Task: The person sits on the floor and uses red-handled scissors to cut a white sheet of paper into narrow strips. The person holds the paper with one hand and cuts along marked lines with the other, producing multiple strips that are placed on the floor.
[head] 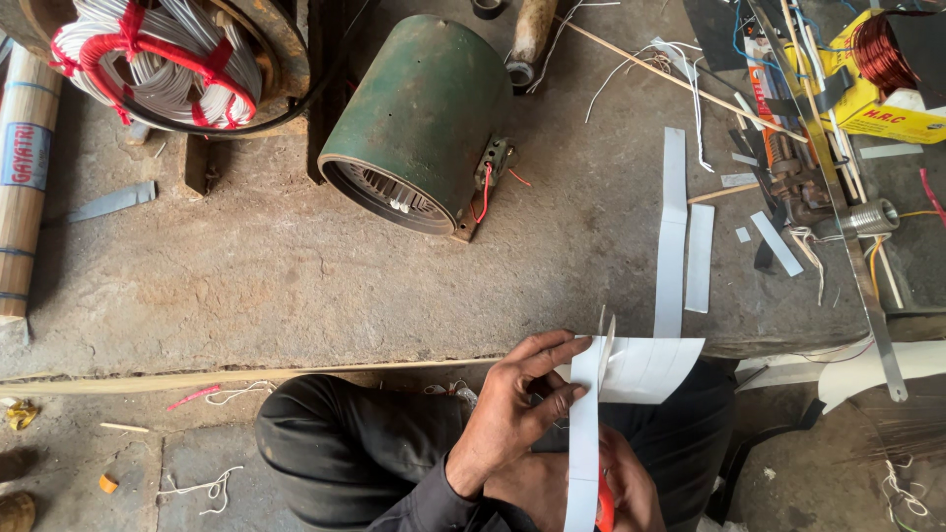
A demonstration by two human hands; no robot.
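Scissors [604,340], red-handled in the right hand [621,488], bite the white paper sheet [645,369]; left hand [512,414] pinches its long cut strip [583,443].

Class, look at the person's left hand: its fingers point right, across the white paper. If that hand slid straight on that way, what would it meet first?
The left hand already touches the long white strip. Next would likely come the scissor blades, then the wider white sheet, though depth is unclear.

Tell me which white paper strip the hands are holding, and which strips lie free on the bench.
The long strip being cut off the white sheet is held by the left hand. Two other strips lie untouched on the concrete, above the sheet.
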